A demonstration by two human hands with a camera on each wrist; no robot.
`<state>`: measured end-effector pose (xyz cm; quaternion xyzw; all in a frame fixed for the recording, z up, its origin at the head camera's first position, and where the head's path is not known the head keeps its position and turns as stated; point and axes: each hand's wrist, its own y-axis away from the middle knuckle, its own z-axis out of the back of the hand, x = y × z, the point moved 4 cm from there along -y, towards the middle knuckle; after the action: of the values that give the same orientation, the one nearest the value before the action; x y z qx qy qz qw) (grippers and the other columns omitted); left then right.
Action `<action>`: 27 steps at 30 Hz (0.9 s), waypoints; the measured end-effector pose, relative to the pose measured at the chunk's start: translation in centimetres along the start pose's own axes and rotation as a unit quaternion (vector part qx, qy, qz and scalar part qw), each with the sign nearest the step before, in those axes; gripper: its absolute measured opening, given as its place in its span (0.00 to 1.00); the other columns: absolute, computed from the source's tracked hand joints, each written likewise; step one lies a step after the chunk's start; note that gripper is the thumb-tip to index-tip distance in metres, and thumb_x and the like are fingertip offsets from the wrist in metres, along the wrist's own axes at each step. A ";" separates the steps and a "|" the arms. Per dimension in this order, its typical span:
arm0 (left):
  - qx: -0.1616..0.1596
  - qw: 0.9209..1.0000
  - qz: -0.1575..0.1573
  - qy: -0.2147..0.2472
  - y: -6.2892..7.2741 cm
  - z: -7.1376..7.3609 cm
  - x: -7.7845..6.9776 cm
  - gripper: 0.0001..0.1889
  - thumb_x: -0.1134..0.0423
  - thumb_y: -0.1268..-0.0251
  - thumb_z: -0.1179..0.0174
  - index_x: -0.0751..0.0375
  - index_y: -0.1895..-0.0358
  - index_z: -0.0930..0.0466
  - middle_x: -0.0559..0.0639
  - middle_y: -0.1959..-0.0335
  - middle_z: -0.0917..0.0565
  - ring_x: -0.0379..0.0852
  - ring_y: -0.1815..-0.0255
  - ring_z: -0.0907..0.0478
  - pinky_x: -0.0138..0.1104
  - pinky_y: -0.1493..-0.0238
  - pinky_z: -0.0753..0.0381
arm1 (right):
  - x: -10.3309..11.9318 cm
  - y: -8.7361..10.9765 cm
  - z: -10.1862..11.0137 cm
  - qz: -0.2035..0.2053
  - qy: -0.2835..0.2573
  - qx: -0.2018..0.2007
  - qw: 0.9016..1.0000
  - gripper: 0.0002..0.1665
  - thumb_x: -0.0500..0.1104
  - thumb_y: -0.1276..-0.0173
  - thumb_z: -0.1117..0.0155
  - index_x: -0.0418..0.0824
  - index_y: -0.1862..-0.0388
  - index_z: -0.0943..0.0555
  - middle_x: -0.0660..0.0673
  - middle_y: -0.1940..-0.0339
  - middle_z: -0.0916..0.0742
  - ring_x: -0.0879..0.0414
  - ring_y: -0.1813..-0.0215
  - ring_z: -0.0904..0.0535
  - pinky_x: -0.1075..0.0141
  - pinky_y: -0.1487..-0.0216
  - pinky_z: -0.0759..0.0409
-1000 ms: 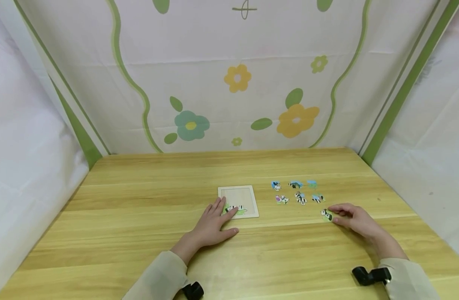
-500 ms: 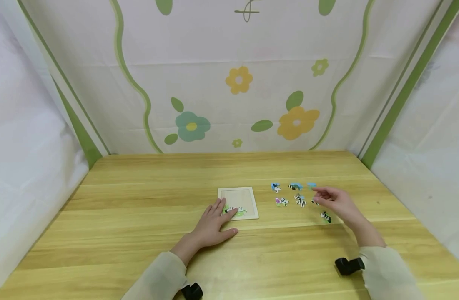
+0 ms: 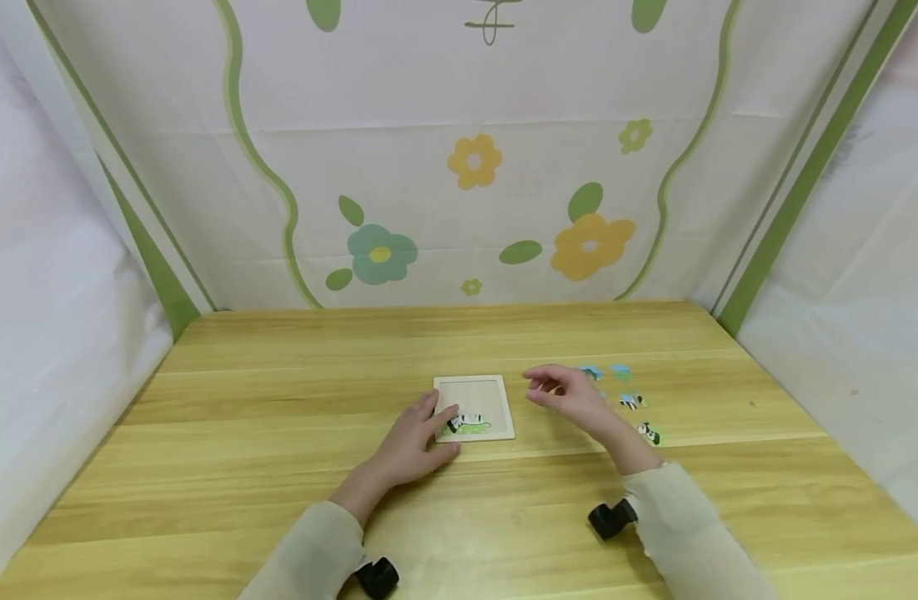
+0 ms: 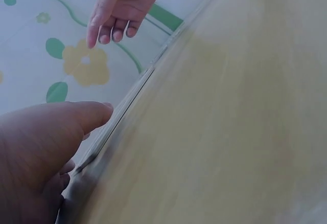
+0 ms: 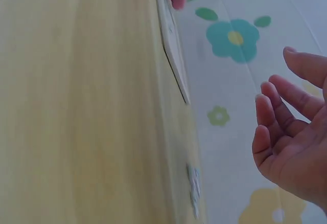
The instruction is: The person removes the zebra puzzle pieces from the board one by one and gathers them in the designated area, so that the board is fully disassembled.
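Observation:
A square wooden puzzle tray (image 3: 479, 393) lies flat on the table, with a black, white and green piece (image 3: 474, 427) along its near side. My left hand (image 3: 408, 443) rests at the tray's left edge, fingers spread, one of them reaching over the frame. To the tray's right, my right hand (image 3: 576, 403) hovers above the table with loosely bent fingers. Nothing sits between its thumb and fingertips; the right wrist view shows the same bare palm. Beneath and beyond it lie loose puzzle pieces, some hidden by the hand. A panda piece (image 3: 649, 433) is nearest me.
Several other pieces stay visible, including a blue one (image 3: 620, 372) at the back and a blue-and-striped one (image 3: 633, 402). The wooden table (image 3: 278, 375) ends at a flowered cloth wall (image 3: 398, 150). A black wrist camera (image 3: 611, 520) sits on the right sleeve.
My right hand has left the panda piece on the table and swept left over the loose pieces toward the tray. My left hand has slid slightly left, uncovering more of the piece inside.

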<state>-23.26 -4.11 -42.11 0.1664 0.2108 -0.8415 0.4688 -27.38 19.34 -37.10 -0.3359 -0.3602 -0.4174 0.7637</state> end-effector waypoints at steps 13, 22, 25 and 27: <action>-0.029 0.999 -0.036 -0.018 0.3 0.3 0.1 0.25 0.49 0.39 0.53 0.59 0.42 0.32 0.66 0.39 0.42 0.59 0.38 0.50 0.52 0.43 0.52 | -0.4 -1.3 -5.7 0.007 0.012 0.037 0.999 0.17 0.38 0.44 0.39 0.30 0.57 0.24 0.45 0.69 0.21 0.54 0.67 0.27 0.66 0.66 0.28; -0.018 0.999 -0.014 -0.032 0.0 -0.1 0.4 0.23 0.52 0.41 0.49 0.56 0.42 0.32 0.62 0.38 0.43 0.55 0.37 0.49 0.51 0.42 0.52 | -1.4 -1.1 -7.3 0.018 0.091 0.019 0.996 0.20 0.40 0.50 0.34 0.35 0.57 0.21 0.48 0.64 0.23 0.55 0.61 0.29 0.62 0.58 0.31; -0.012 0.999 -0.006 -0.040 -0.1 -0.2 0.5 0.23 0.51 0.40 0.49 0.54 0.42 0.32 0.60 0.37 0.43 0.53 0.37 0.50 0.50 0.42 0.52 | -1.4 -1.0 -7.6 0.031 0.120 0.021 0.992 0.19 0.42 0.50 0.33 0.38 0.58 0.20 0.50 0.64 0.24 0.55 0.59 0.31 0.62 0.58 0.34; -0.011 0.999 -0.004 -0.042 -0.1 -0.1 0.5 0.23 0.51 0.40 0.50 0.53 0.41 0.33 0.60 0.37 0.43 0.53 0.36 0.50 0.49 0.42 0.52 | -1.3 -0.9 -7.7 0.036 0.130 0.022 0.991 0.18 0.43 0.50 0.33 0.39 0.59 0.20 0.51 0.64 0.25 0.55 0.59 0.33 0.61 0.58 0.35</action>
<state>-23.56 -4.39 -42.45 0.1251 0.2011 -0.8469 0.4760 -26.63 13.18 -41.91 -0.2749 -0.2547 -0.4222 0.8254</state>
